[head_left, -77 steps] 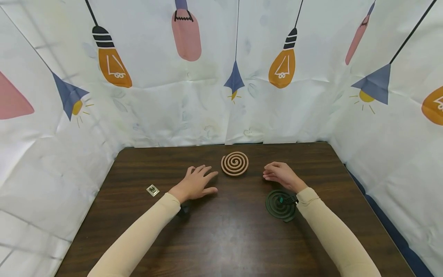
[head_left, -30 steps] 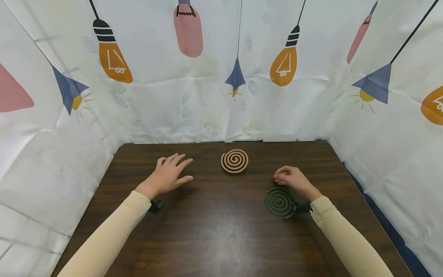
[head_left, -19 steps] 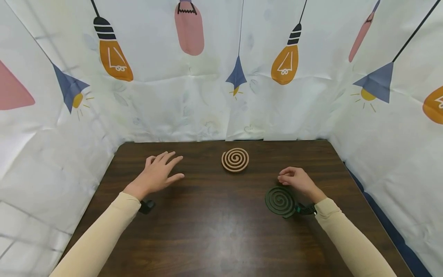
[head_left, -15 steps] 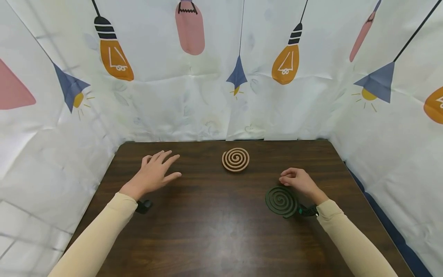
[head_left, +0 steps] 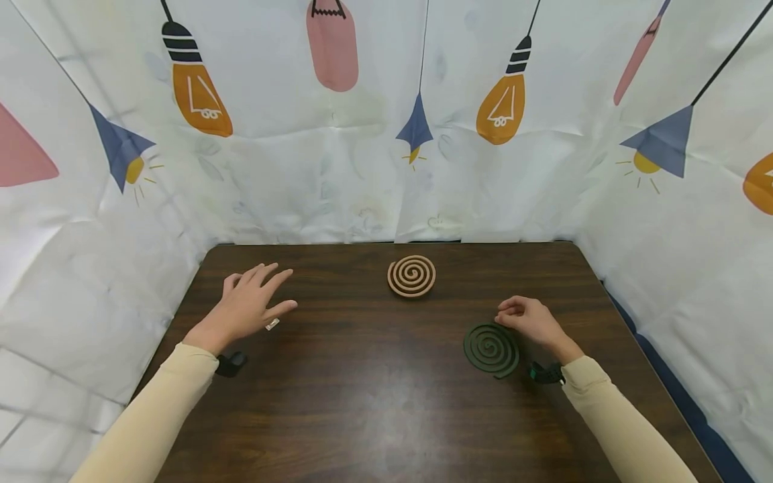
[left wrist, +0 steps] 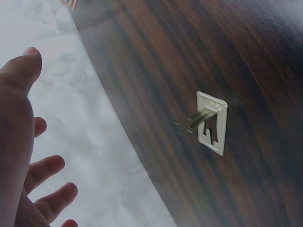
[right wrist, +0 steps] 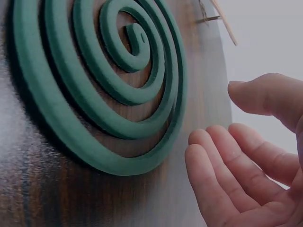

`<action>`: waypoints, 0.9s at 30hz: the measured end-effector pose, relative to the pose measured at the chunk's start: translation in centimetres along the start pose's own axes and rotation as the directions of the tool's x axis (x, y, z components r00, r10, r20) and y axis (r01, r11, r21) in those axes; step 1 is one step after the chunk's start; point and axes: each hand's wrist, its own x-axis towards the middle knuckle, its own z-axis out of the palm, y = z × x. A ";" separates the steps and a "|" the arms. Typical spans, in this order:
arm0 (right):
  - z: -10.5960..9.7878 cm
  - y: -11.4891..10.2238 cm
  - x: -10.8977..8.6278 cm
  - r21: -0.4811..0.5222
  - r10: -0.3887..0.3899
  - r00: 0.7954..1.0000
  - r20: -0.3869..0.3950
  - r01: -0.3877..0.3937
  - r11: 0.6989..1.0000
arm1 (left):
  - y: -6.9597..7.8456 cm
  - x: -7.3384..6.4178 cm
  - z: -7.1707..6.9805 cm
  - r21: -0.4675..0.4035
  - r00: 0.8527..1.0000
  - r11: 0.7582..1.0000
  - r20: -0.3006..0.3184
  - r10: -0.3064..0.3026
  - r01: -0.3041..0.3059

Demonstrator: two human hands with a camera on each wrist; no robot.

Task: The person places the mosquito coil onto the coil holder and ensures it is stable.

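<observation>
My left hand (head_left: pixel 238 308) hovers over the left side of the table with fingers spread and nothing in them. Just by its thumb in the head view lies a small metal coil stand (head_left: pixel 272 325), partly covered by the hand. The left wrist view shows that stand (left wrist: pixel 211 123) as a flat plate with a raised tab. My right hand (head_left: pixel 531 322) is loosely bent, holding nothing, beside the far edge of a green mosquito coil (head_left: pixel 492 350). At the back middle is a brown mosquito coil (head_left: pixel 411 276); the right wrist view shows its edge (right wrist: pixel 225 22) propped up on thin metal.
The dark wooden table (head_left: pixel 386 416) is enclosed at the back and sides by a white cloth (head_left: pixel 362 188) printed with lamps and bulbs. Dark blue fabric (head_left: pixel 664 376) shows along the right edge. A wrist camera (head_left: pixel 231 364) sits under the left wrist.
My left hand has moved left from beside the brown coil to over the metal stand's side. My right hand has drifted right and slightly nearer, uncovering the green coil. Both coils stay put.
</observation>
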 end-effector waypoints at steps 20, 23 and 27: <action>0.6 1.2 -0.9 -0.062 -0.011 1.000 -0.023 0.009 0.998 | -2.1 -2.6 0.5 -0.019 0.997 0.998 -0.043 -0.061 0.061; 0.7 1.1 -1.1 -0.065 -0.013 1.000 -0.024 0.012 0.998 | -2.5 -2.8 0.6 -0.021 0.996 0.997 -0.052 -0.069 0.068; 0.9 0.9 -1.3 -0.074 -0.019 1.000 -0.022 0.017 0.997 | -3.1 -3.1 1.0 -0.024 0.994 0.996 -0.059 -0.093 0.091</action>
